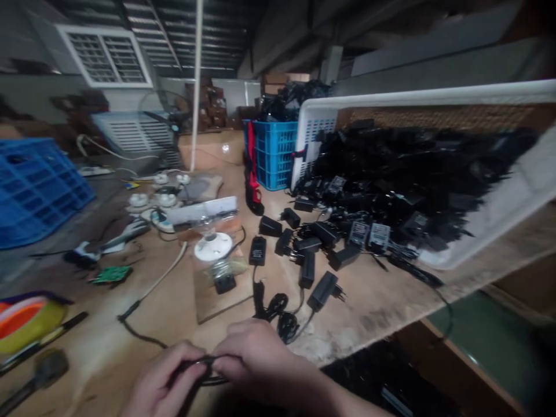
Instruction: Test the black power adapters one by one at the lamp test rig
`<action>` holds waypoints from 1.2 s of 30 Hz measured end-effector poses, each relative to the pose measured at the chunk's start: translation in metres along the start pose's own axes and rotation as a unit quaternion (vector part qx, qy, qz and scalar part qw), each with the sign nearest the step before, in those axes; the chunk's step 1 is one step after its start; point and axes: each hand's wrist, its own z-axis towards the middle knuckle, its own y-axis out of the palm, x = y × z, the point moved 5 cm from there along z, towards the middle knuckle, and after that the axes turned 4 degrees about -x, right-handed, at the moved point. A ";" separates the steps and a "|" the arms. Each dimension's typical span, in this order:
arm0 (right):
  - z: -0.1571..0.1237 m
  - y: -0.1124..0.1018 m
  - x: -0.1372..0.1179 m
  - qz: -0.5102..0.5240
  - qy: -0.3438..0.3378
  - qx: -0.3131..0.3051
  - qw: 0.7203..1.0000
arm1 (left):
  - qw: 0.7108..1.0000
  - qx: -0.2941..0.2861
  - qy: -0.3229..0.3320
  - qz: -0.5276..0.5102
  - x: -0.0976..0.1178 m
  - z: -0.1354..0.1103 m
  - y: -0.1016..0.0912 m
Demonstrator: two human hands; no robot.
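Observation:
My left hand (pixel 163 379) and my right hand (pixel 256 359) meet at the near edge of the wooden workbench (pixel 174 307). Both pinch a thin black cable (pixel 204 365) that loops between them. Just beyond my right hand lie coiled black cords (pixel 278 310) leading to black power adapters (pixel 324 289). More adapters (pixel 304 243) are scattered across the bench. A white crate (pixel 486 214), tipped on its side at the right, spills a big heap of black adapters (pixel 412 168).
A blue basket (pixel 273 150) stands behind the adapters, a blue crate (pixel 35 185) at far left. A white lamp socket (pixel 212 246) on a board, a green circuit board (pixel 110 273), white sockets (pixel 150 200), tape rolls (pixel 26 321) and tools (pixel 39 373) lie left.

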 end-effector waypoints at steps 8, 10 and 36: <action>0.021 -0.041 0.030 0.014 0.039 -0.059 0.997 | 0.997 -0.040 -0.063 0.023 0.002 0.003 0.005; 0.037 -0.073 0.072 -0.005 0.129 -0.003 0.992 | 0.996 0.006 -0.080 0.046 -0.007 0.000 0.004; 0.028 -0.022 0.065 0.229 0.219 0.170 0.933 | 0.994 0.033 -0.101 0.030 -0.022 0.000 0.010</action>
